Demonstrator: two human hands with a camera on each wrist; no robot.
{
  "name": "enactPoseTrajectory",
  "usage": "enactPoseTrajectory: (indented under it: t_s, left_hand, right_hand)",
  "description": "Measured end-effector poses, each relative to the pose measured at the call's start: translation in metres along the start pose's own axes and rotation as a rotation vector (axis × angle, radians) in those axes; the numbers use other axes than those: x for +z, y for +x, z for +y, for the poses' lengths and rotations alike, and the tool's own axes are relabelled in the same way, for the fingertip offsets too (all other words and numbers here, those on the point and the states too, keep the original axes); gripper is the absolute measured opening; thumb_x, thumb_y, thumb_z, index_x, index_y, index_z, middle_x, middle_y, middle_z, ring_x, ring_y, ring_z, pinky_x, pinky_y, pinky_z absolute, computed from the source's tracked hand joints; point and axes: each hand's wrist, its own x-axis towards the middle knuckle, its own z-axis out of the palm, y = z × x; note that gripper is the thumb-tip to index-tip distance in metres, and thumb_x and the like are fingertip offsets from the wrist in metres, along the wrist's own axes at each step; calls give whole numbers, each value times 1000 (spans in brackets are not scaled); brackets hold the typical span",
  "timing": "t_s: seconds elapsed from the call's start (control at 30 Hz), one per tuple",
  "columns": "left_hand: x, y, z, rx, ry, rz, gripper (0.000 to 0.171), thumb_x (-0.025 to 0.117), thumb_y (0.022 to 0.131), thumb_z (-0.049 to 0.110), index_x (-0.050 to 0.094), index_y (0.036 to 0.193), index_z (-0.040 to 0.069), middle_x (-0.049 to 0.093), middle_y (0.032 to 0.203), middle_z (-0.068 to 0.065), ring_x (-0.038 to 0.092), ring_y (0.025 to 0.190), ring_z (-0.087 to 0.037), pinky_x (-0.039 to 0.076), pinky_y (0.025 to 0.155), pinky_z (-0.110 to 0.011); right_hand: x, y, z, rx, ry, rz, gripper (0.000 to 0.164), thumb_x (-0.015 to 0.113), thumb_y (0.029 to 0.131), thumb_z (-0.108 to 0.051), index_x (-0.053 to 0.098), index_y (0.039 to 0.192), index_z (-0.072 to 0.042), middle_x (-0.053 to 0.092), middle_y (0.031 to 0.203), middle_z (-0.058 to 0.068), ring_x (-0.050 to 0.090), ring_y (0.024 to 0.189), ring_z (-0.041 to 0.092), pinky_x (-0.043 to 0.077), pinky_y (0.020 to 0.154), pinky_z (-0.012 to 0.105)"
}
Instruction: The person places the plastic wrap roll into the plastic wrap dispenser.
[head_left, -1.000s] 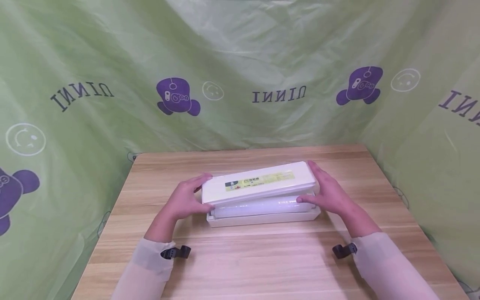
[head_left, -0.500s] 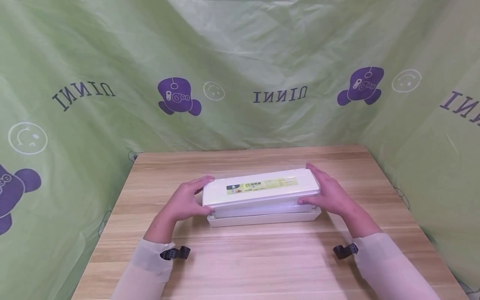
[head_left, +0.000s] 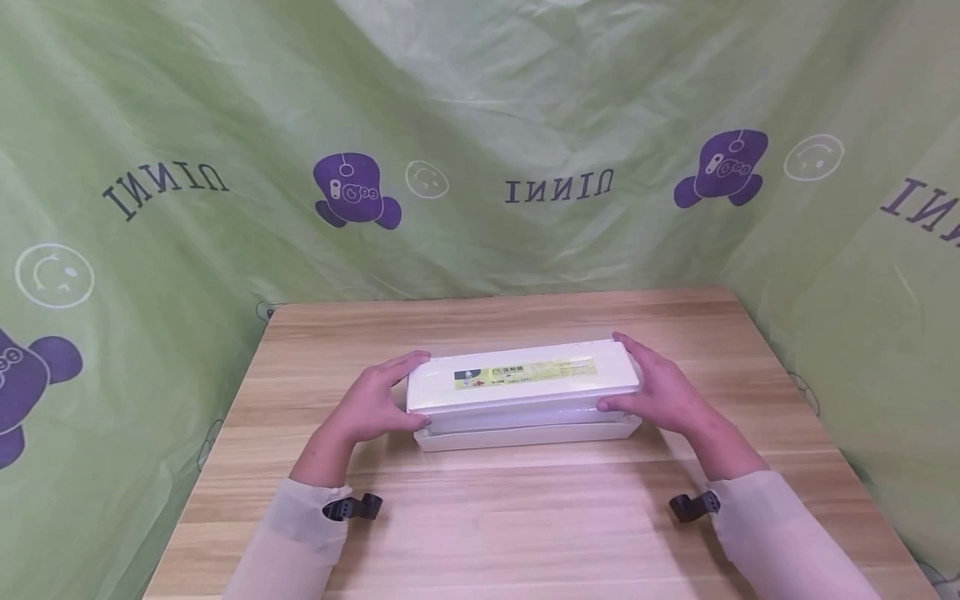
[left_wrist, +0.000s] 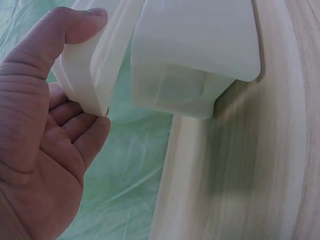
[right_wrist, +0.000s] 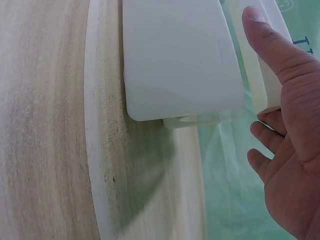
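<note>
A white cling film box stands on the wooden table, its long lid (head_left: 523, 392) raised at a slant over the base (head_left: 525, 437). A yellow-green label (head_left: 525, 372) runs along the lid's top. My left hand (head_left: 378, 402) grips the lid's left end, thumb at the front and fingers behind. At the opposite end my right hand (head_left: 663, 390) holds the lid the same way. Part of the film roll (head_left: 570, 415) shows in the gap under the lid's front edge. Both wrist views show the lid apart from the base (left_wrist: 200, 40) at the ends.
The wooden table (head_left: 487, 517) extends on all sides of the box. Green curtains (head_left: 480, 250) with purple figures hang behind the table and along both sides. Each sleeve carries a small black wrist camera (head_left: 360, 507).
The lid has come down toward the base, mostly at its right end, and covers more of the film roll. Both hands keep their hold on its ends.
</note>
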Motion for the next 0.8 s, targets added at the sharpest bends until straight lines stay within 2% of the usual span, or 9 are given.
enactPoseTrajectory:
  t_s: [0.17, 0.43, 0.6, 0.73, 0.8]
  left_hand:
    - [1, -1, -1, 9, 3, -5, 98, 97, 66, 33, 53, 153, 15, 50, 157, -2, 46, 145, -27, 38, 119, -50]
    - [3, -5, 0, -30, 2, -30, 98, 96, 67, 34, 53, 154, 19, 48, 158, 3, 43, 147, -25, 36, 120, -50]
    - [6, -7, 0, -38, 7, -42, 98, 95, 67, 33, 52, 154, 22, 47, 159, 2, 43, 147, -25, 36, 120, -51]
    - [8, -9, -1, -45, 6, -44, 98, 96, 67, 34, 52, 154, 21, 48, 158, 3, 43, 147, -25, 36, 120, -51]
    - [9, -11, 0, -42, 3, -46, 98, 96, 67, 34, 53, 154, 18, 48, 158, 2, 43, 147, -25, 36, 120, -51]
  right_hand:
    - [0, -4, -1, 12, 4, 0, 131, 90, 66, -66, 24, 166, -14, 43, 157, 26, 43, 140, 49, 34, 114, 70]
    - [1, -12, -1, 13, -14, -12, 127, 86, 70, -68, 23, 166, -13, 40, 158, 29, 40, 141, 53, 33, 113, 72]
    - [3, -16, 0, 19, 0, -19, 128, 85, 70, -70, 22, 167, -15, 39, 160, 28, 38, 144, 51, 33, 116, 68]
    - [4, -19, 1, 19, -1, -25, 129, 83, 69, -73, 21, 167, -15, 39, 160, 27, 40, 143, 50, 34, 116, 66]
    - [4, -21, 1, 11, -11, -25, 128, 83, 70, -73, 21, 166, -14, 41, 158, 28, 45, 139, 50, 34, 116, 66]
